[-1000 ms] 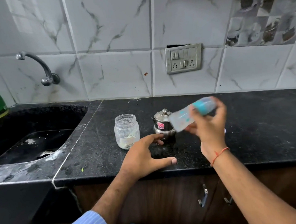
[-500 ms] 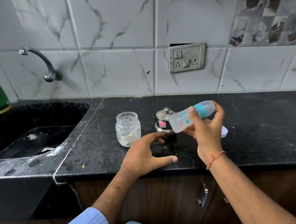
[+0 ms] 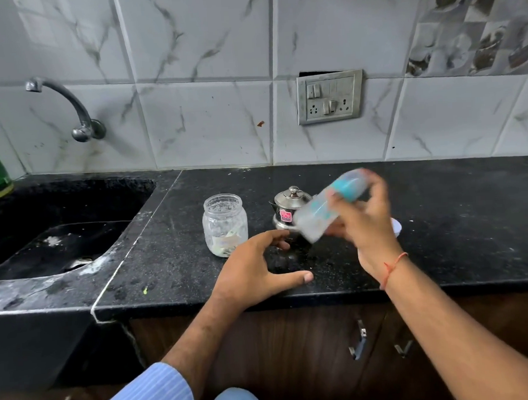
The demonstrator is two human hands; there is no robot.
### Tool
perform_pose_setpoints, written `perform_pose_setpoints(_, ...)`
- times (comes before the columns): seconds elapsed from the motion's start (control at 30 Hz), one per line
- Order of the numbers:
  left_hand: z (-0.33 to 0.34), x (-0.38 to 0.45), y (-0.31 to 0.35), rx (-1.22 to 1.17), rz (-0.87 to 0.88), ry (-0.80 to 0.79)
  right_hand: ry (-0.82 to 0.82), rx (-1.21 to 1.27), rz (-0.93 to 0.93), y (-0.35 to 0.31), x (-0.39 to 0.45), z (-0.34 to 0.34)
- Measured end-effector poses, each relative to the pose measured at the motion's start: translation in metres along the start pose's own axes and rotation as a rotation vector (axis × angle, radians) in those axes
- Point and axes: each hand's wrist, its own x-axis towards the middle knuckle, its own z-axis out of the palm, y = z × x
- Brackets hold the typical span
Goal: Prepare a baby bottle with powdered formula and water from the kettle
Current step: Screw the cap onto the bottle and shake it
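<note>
Right hand (image 3: 366, 225) grip clasps baby bottle (image 3: 324, 210), blurred, tilted, held above counter (image 3: 456, 220) just right of steel kettle (image 3: 289, 209). Left hand (image 3: 254, 270) grip released, fingers spread, resting on counter in front of kettle, holding nothing. Glass jar (image 3: 225, 224) with pale powder residue stands upright left of kettle. Small white lid (image 3: 396, 226) right of kettle, mostly hidden by right hand.
</note>
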Motion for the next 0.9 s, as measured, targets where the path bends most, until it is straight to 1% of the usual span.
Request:
perform_pose_setpoints(0.03, 0.000, -0.001, 0.001, 0.003, -0.001, 0.011, -0.105, -0.093, 0.002, 0.003, -0.003, 0.001)
perform_pose_setpoints(0.07, 0.000, -0.001, 0.001, 0.005, 0.002, 0.014, -0.131, -0.151, -0.003, 0.009, -0.005, 0.000)
perform_pose_setpoints(0.13, 0.000, 0.000, 0.000, 0.003, 0.015, 0.001, 0.019, -0.039, -0.008, 0.010, -0.005, -0.003)
perform_pose_setpoints(0.17, 0.001, 0.001, -0.001, 0.002, 0.015, 0.001, 0.062, 0.014, -0.002, 0.010, -0.003, -0.004)
perform_pose_setpoints(0.2, 0.001, 0.000, -0.002, 0.003, 0.015, 0.008, 0.026, -0.018, -0.003, 0.008, -0.003, -0.002)
perform_pose_setpoints(0.27, 0.001, -0.001, 0.000, 0.016, 0.018, 0.020, -0.141, -0.187, -0.015, 0.009, -0.006, 0.002)
perform_pose_setpoints(0.3, 0.000, -0.001, -0.001, 0.022, 0.023, 0.018, -0.134, -0.196, -0.018, 0.012, -0.007, 0.002)
perform_pose_setpoints(0.37, 0.001, 0.001, -0.003, 0.025, 0.031, -0.003, 0.025, -0.055, -0.024, 0.009, -0.004, -0.001)
perform_pose_setpoints(0.4, 0.001, 0.002, -0.003, 0.026, 0.027, -0.001, 0.035, -0.033, -0.026, 0.007, -0.004, -0.001)
perform_pose_setpoints(0.43, 0.000, 0.001, -0.003, 0.032, 0.023, 0.006, -0.030, -0.101, -0.039, 0.003, -0.007, 0.002)
perform_pose_setpoints(0.47, 0.001, 0.001, -0.002, 0.044, 0.020, 0.011, -0.131, -0.218, -0.056, 0.005, -0.011, 0.004)
perform_pose_setpoints(0.5, 0.000, 0.001, -0.002, 0.059, 0.019, 0.013, -0.192, -0.338, -0.072, 0.009, -0.015, 0.006)
perform_pose_setpoints(0.53, 0.000, 0.001, -0.003, 0.073, 0.022, 0.013, -0.189, -0.376, -0.065, 0.014, -0.019, 0.008)
perform_pose_setpoints(0.6, 0.001, 0.003, -0.006, 0.077, 0.017, 0.016, -0.130, -0.316, -0.033, 0.013, -0.024, 0.010)
perform_pose_setpoints(0.67, -0.001, 0.003, -0.002, 0.096, 0.007, -0.009, -0.150, -0.350, -0.042, 0.009, -0.024, 0.011)
perform_pose_setpoints(0.73, -0.002, 0.002, 0.000, 0.109, 0.009, -0.045, -0.241, -0.378, -0.004, 0.006, -0.024, 0.009)
perform_pose_setpoints(0.8, -0.003, 0.001, -0.001, 0.050, -0.014, -0.073, -0.367, -0.309, 0.068, 0.008, -0.022, 0.004)
perform_pose_setpoints(0.9, -0.006, 0.003, -0.005, 0.003, -0.027, -0.121, -0.497, -0.243, 0.142, 0.010, -0.017, -0.006)
